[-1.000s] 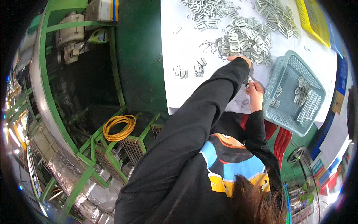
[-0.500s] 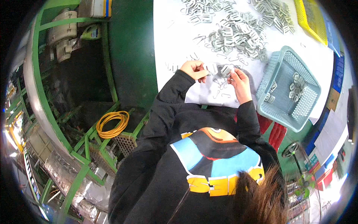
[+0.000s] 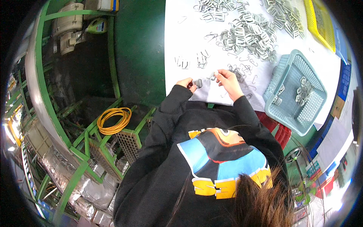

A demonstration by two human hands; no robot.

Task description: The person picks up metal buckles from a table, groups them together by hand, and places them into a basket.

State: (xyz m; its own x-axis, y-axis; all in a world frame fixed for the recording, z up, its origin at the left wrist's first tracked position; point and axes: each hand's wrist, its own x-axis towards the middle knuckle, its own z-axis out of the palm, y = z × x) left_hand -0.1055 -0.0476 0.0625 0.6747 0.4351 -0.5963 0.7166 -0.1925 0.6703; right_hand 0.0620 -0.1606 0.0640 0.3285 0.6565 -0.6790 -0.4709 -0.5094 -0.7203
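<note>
My left hand (image 3: 186,83) pinches a grey metal buckle (image 3: 197,83) between thumb and fingers, low over the near edge of the white table. To its right, my right hand (image 3: 229,82) is closed on a small pale metal piece (image 3: 213,76), partly covered by the fingertips. The two pieces are apart. Just beyond the hands lie two small groups of buckles, one on the left (image 3: 183,62) and one nearer the middle (image 3: 202,59). Loose thin hooks (image 3: 247,68) are scattered past my right hand. A large heap of grey metal buckles (image 3: 249,36) sits farther back.
A blue-grey plastic basket (image 3: 270,87) with some buckles inside stands on the right. More buckles lie in heaps at the back (image 3: 285,17). A yellow basket (image 3: 311,19) is at the far right. Left of the table are green metal frames (image 3: 39,75) and a coiled yellow hose (image 3: 101,123).
My hands have come nearer to my body and shifted left on the table. The left one now holds a grey buckle tilted at its fingertips, and a small group of buckles shows beyond the hands.
</note>
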